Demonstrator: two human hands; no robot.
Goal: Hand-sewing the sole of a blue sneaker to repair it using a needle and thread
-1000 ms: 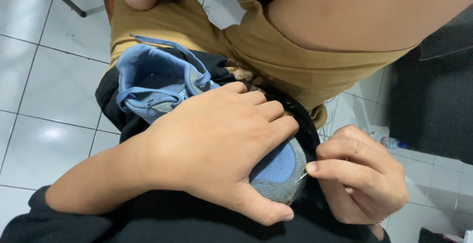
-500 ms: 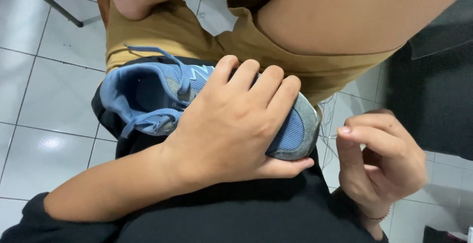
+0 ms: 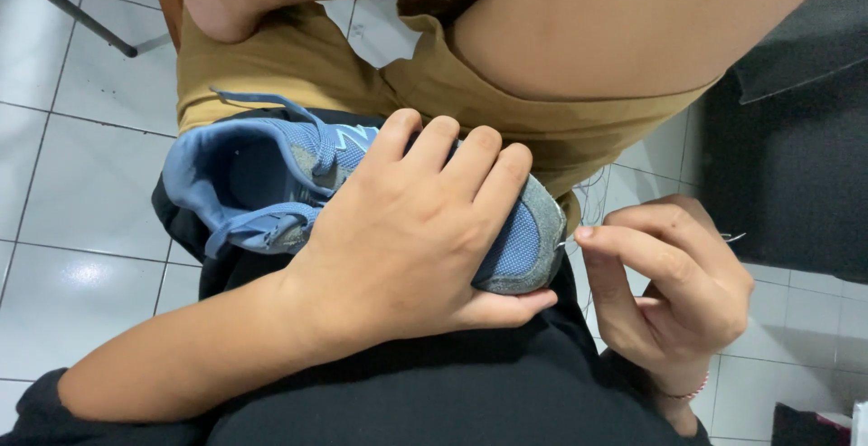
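Blue mesh and grey suede make up the worn sneaker (image 3: pixel 362 202) that is held across the lap, against black fabric and below tan shorts (image 3: pixel 470 102), with white floor tiles (image 3: pixel 72 220) seen beneath. The shoe is lain on its side, opening to the left and toe to the right. It is clamped by the left hand (image 3: pixel 407 238), whose four fingers are spread over the upper while the thumb is tucked under the toe. Just beside the toe, the right hand (image 3: pixel 678 292) is closed in a pinch, thumb and forefinger pressed together on a thin needle (image 3: pixel 568 241); its fine thread (image 3: pixel 734 238) is seen trailing past the knuckles.

Trouble could be met here, it is judged: the left thumb is placed very near the needle's tip, so a prick could be caused by a slip. The thread could also be snagged or pulled loose by too hard a tug, and the shoe could be rolled off the lap if the left hold were slackened.

Compared with half a second ago, the right hand has been brought up and in toward the toe, where it had been drawn away lower. The shoe has been kept almost unmoved.
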